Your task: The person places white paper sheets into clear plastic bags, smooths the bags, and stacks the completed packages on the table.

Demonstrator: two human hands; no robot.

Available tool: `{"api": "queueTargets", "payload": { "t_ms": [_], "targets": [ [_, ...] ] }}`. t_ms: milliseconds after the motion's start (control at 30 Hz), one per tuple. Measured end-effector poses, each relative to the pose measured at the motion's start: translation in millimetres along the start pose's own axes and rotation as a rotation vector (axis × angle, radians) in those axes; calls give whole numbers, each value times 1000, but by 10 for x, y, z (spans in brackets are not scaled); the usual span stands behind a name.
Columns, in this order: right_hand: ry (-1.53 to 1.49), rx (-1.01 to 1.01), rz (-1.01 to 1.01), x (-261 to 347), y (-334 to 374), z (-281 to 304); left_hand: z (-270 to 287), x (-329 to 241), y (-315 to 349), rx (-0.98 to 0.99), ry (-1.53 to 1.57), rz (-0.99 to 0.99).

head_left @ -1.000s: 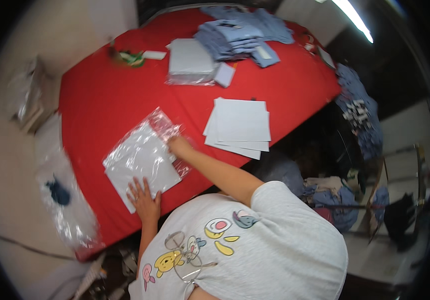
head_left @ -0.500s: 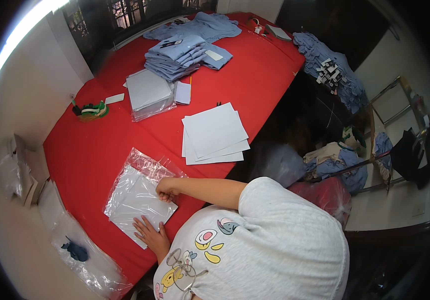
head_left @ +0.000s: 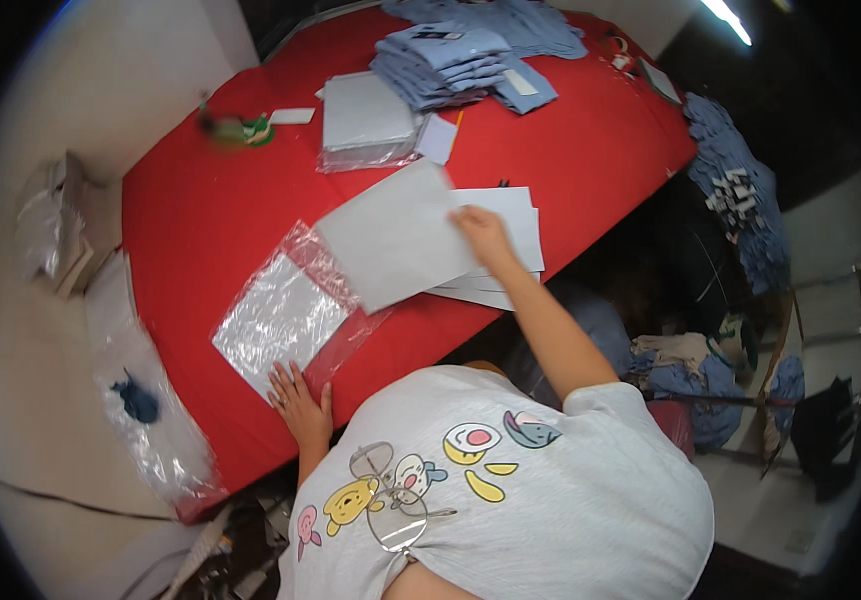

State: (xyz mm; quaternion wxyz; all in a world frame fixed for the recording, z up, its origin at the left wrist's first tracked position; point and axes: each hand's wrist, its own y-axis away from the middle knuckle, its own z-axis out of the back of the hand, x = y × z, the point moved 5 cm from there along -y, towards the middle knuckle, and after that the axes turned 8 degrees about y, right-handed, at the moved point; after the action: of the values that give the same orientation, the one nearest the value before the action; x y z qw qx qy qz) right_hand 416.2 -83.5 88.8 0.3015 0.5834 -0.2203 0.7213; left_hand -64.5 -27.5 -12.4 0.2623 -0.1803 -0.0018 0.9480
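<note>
A light grey sheet (head_left: 391,240), like paper or thin card, is raised over the red-covered table, and my right hand (head_left: 486,238) pinches it at its right edge. Part of it covers a small pile of similar white sheets (head_left: 511,215). Fingers spread, my left hand (head_left: 301,408) lies flat at the near corner of a clear plastic bag (head_left: 276,320). That bag lies flat with a pale sheet visible through it. Its far and right edges are loose, see-through film.
Farther back are plastic-wrapped sheets (head_left: 366,120), folded blue garments (head_left: 441,65), a small notepad (head_left: 437,138) and a green tape dispenser (head_left: 251,130). More blue garments (head_left: 741,200) hang beyond the table's right edge. Plastic packaging (head_left: 141,380) lies along the left side.
My right hand has moved from the plastic bag out to the right and now lifts a sheet by the pile. My left hand stays by the bag. The view has shifted.
</note>
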Motion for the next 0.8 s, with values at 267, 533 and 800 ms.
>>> {"api": "queueTargets", "payload": {
  "t_ms": [267, 533, 800],
  "targets": [
    [401, -295, -134, -1051, 185, 1783, 27, -23, -2, 29, 107, 119],
    [792, 40, 539, -193, -166, 51, 65, -234, -141, -82, 158, 172],
    [911, 252, 174, -493, 29, -1456, -131, -436, -618, 91, 101, 55]
  ]
}}
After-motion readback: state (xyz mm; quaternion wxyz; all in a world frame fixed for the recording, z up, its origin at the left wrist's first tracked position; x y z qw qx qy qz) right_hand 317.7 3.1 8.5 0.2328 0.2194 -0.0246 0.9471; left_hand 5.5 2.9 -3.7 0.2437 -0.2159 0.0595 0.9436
